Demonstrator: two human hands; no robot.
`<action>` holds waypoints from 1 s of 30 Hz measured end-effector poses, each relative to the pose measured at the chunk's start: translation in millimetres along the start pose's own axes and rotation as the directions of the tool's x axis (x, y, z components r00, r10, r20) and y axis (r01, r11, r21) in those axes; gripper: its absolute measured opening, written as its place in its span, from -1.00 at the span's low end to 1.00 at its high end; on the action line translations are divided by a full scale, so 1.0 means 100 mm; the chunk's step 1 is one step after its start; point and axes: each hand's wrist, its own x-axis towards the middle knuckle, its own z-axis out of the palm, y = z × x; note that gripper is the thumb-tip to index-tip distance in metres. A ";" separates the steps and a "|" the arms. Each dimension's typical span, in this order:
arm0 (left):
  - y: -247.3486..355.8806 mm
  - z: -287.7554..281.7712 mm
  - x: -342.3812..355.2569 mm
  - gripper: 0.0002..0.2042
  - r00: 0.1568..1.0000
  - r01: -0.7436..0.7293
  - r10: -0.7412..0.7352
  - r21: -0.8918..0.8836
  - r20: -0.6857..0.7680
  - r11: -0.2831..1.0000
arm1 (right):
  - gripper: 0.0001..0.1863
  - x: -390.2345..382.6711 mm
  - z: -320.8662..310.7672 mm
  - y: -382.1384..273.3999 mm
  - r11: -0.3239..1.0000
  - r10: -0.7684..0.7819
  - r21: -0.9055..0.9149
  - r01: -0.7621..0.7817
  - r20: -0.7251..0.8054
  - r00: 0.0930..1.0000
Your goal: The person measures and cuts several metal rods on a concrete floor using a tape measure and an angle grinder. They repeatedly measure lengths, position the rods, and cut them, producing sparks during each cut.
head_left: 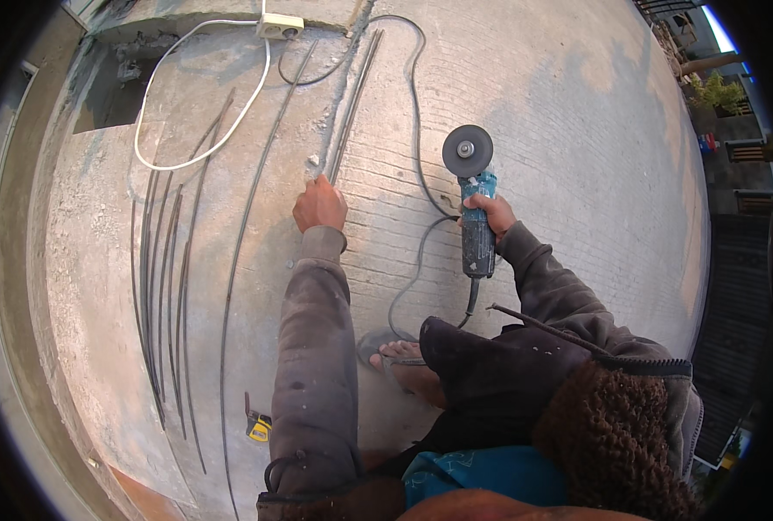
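My right hand is wrapped round the blue-and-black body of an angle grinder. Its dark cutting disc points away from me, raised over the concrete. My left hand is closed at the near end of a few thin steel rods, which lie along a crack in the concrete; the fingertips are partly hidden. From the grinder's rear runs a dark cord, looping over the ground toward a white socket block.
Several long steel rods lie to the left, with one longer rod nearer my left arm. A yellow-and-black tape measure sits beside my left sleeve. A white cable loops over the rods near a square pit. My sandalled foot is below.
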 end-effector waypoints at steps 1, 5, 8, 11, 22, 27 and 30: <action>0.01 0.02 -0.01 -0.77 1.000 0.003 -0.003 -0.022 -0.008 1.000 | -0.67 0.00 -0.02 0.01 1.000 0.004 0.002 -0.004 0.005 1.000; -0.18 0.00 -0.04 -0.75 0.995 0.002 -0.027 -0.258 -0.094 0.966 | -0.65 0.05 -0.01 0.01 1.000 0.010 -0.018 -0.010 0.016 1.000; -0.56 -0.10 -0.16 -0.72 0.994 0.072 -0.101 -0.468 -0.037 0.881 | -0.64 0.05 0.00 0.03 0.999 0.031 -0.020 -0.030 0.033 0.999; -0.99 -0.19 -0.65 -0.72 0.981 0.191 -0.180 -0.452 0.068 0.871 | -0.63 0.03 0.04 0.06 0.995 0.051 -0.084 -0.047 0.053 0.997; -1.41 -0.01 -2.17 -0.75 0.972 0.220 -0.227 -0.576 0.062 0.787 | -0.66 -0.43 0.72 -0.29 0.887 0.016 -0.450 0.104 0.254 0.967; -1.39 0.15 -2.16 -0.77 0.939 0.278 -0.342 -0.692 0.048 0.666 | -0.63 -0.58 1.02 -0.28 0.812 -0.037 -0.543 0.211 0.313 0.949; -1.33 0.16 -2.17 -0.76 0.922 0.306 -0.381 -0.726 0.065 0.616 | -0.63 -0.64 1.15 -0.22 0.779 -0.023 -0.579 0.239 0.354 0.935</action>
